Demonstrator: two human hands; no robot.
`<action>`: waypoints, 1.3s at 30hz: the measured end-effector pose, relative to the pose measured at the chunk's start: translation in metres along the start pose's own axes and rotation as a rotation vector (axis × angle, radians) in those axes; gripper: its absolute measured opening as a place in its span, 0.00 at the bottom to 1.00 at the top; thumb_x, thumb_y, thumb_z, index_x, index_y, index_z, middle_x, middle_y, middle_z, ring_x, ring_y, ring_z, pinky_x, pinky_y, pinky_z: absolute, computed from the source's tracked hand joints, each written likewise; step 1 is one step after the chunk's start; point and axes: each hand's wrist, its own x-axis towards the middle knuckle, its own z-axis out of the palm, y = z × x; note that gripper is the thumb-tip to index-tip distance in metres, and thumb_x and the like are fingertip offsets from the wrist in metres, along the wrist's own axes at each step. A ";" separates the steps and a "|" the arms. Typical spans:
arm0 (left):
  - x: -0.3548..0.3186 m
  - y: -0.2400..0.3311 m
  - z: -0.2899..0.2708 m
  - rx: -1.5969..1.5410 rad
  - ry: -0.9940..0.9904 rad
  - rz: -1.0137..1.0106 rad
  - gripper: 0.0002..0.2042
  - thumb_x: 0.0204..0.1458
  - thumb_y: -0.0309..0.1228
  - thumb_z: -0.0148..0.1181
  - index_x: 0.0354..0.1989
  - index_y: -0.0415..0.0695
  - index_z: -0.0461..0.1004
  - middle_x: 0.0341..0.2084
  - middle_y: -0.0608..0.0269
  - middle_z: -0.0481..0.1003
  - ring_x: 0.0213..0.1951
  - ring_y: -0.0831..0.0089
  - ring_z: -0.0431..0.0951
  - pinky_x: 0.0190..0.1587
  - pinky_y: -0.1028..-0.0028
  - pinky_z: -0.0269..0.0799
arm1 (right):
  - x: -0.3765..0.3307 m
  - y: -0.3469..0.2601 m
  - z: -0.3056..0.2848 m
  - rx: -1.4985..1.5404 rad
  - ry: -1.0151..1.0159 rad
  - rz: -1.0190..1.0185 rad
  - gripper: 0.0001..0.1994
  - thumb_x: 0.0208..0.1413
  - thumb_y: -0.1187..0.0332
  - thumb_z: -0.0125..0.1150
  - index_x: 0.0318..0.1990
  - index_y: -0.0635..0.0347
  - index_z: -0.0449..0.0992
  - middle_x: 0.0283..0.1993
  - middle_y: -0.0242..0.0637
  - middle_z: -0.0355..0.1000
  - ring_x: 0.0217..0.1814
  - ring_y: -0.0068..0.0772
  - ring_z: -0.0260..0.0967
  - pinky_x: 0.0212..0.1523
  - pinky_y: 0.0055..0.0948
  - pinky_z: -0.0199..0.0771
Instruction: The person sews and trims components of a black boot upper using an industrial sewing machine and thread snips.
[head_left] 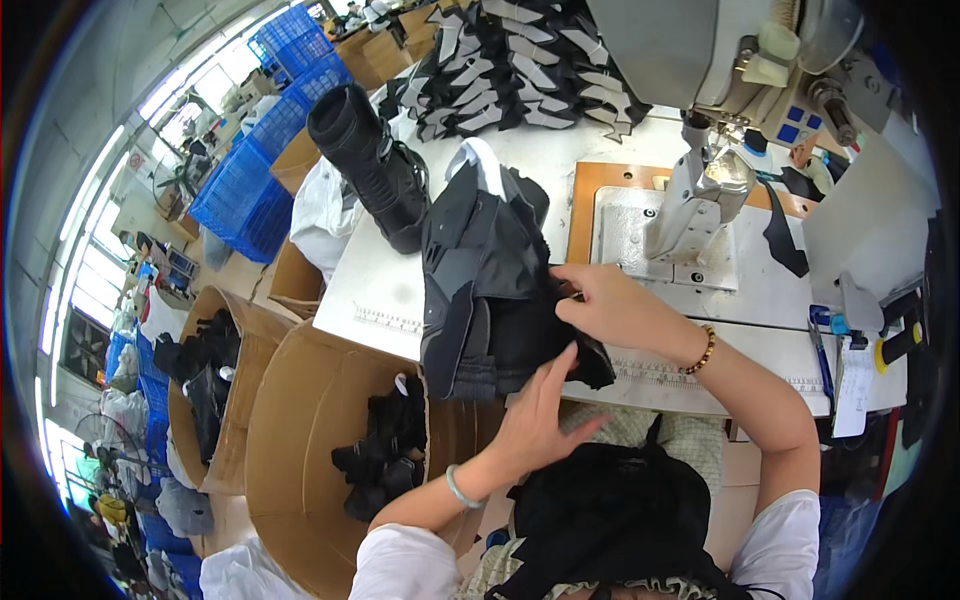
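So the black upper (487, 285) mid-frame on the worktop (375, 285) looks mostly assembled, can't tell what's left. Right hand (622, 315) has fingers pinched on its edge; left hand (532, 425) has thumb and fingers apart.

Sewing machine (695, 195) on tabletop (380, 290). Left of it: sewn piece (490, 300), then boot (368, 165) farther left. Behind-left: cut-piece pile (520, 75). Front-left, past tabletop edge: carton (290, 430), parts (385, 450) inside.

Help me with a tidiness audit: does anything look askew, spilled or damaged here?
Nothing looks spilled or damaged. Mildly odd: a loose black piece lies right of the sewing machine, apart from the rows of pieces. The boot seems to lean, but the fisheye lens may cause that.
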 end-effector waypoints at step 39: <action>0.087 0.011 -0.049 -1.639 0.512 -0.032 0.20 0.57 0.29 0.45 0.57 0.34 0.57 0.57 0.51 0.61 0.59 0.62 0.60 0.62 0.61 0.50 | 0.015 0.007 0.004 -1.245 0.561 -0.566 0.17 0.45 0.70 0.53 0.44 0.65 0.72 0.42 0.35 0.62 0.46 0.31 0.60 0.45 0.25 0.58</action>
